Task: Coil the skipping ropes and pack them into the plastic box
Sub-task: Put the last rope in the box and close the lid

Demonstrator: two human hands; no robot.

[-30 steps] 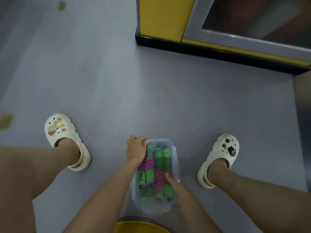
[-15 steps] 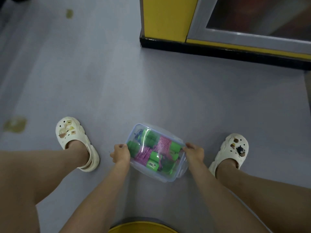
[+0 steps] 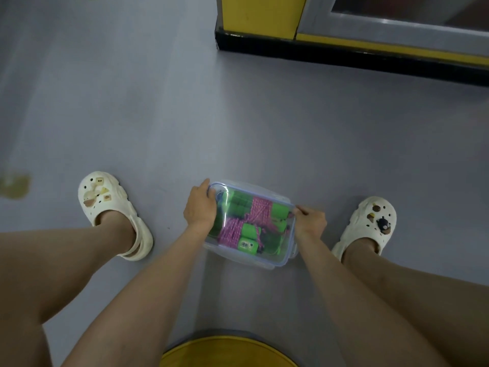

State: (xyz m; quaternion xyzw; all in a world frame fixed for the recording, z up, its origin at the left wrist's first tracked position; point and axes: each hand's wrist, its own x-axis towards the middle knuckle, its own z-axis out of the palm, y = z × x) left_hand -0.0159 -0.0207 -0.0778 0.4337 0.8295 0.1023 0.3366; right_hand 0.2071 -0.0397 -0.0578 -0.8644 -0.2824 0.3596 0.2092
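Here the plastic box (image 3: 264, 263) is held askew low at the grey floor (image 3: 238, 128), between two cream clogs (image 3: 111, 207); whether it rests there is unclear. Through its clear lid the skipping ropes (image 3: 260, 210) show, though glare blurs the box's left part. The left hand (image 3: 199, 207) has its grip curled round the box's left end, fingertips hidden. The right hand (image 3: 311, 221) pinches the box's right edge. Beyond the box, open floor runs to a yellow cabinet (image 3: 259, 14).
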